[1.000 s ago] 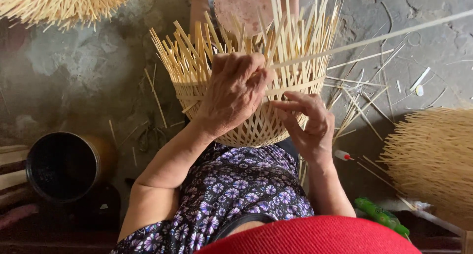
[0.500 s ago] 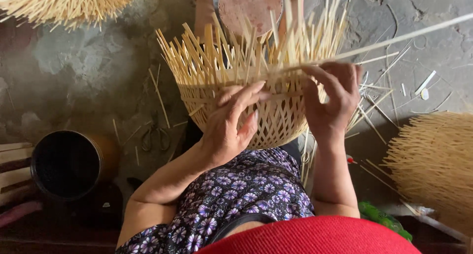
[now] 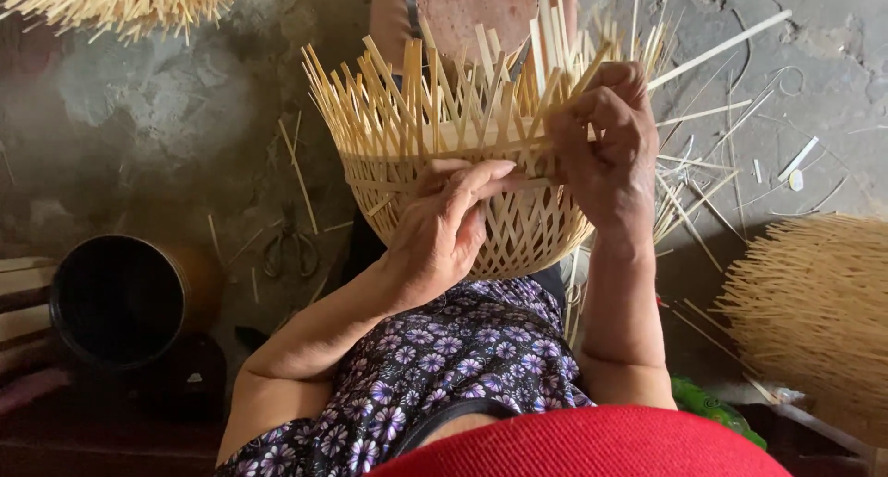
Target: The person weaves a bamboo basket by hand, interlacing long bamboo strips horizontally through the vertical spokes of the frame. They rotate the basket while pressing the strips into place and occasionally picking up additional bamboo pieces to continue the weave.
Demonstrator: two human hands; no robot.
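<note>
A half-woven bamboo basket [image 3: 518, 241] rests on my lap, with many loose upright strips [image 3: 435, 98] fanning out of its rim. My left hand [image 3: 444, 227] lies flat against the woven side, fingers pressing just under the rim. My right hand [image 3: 606, 148] is closed around the upright strips at the right of the rim, where a long thin bamboo strip [image 3: 717, 47] runs out toward the upper right. My flowered dress and a red hat brim fill the bottom of the view.
A dark round pot [image 3: 116, 297] lies at the left. Scissors [image 3: 289, 247] lie on the concrete floor beside the basket. Other unfinished baskets sit at the right [image 3: 814, 320] and top left [image 3: 120, 0]. Bamboo scraps litter the floor; another person's leg shows beyond the basket.
My right hand has risen from the basket's side to the rim and closed on the upright strips. My left hand slid down from the rim onto the woven wall.
</note>
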